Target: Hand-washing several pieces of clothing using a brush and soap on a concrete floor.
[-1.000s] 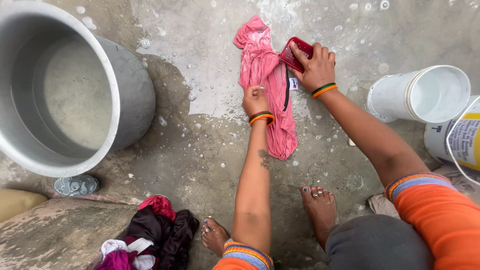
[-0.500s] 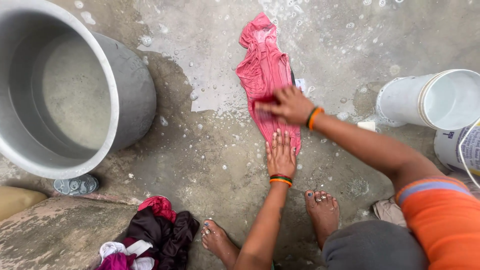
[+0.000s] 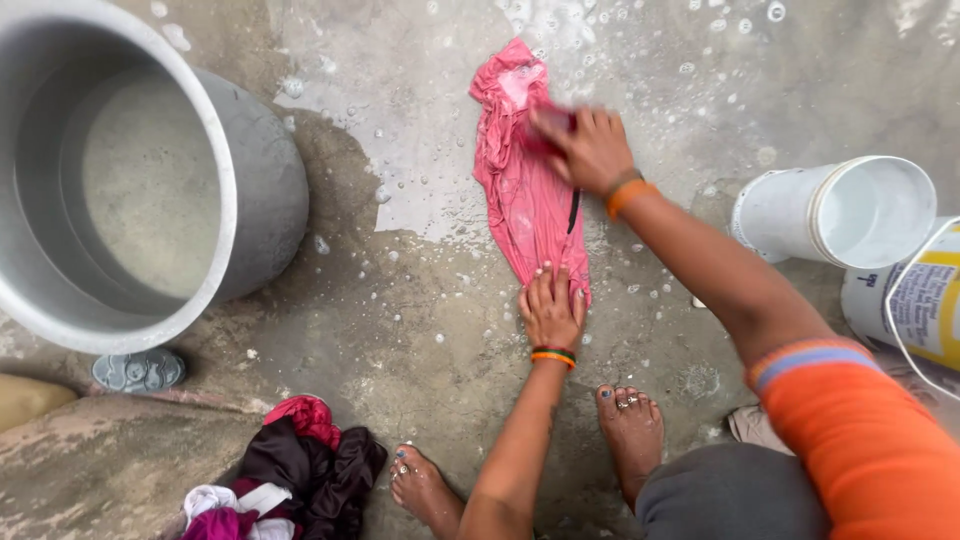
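Scrubbing the pink cloth (image 3: 525, 195) spread on the wet floor (image 3: 400, 300): left hand (image 3: 551, 310), fingers flat and open, pinning its near end; right hand (image 3: 590, 150), fingers closed on a brush, blurred. Best kept taut, stroked lengthwise.

A large grey metal tub (image 3: 262, 190) is sitting at the left on the wet concrete floor (image 3: 420, 330). A heap of dark and red clothes (image 3: 290, 475) is lying at the bottom. A white bucket (image 3: 835, 212) is lying tipped at the right, touching a yellow-labelled bucket (image 3: 915, 300).
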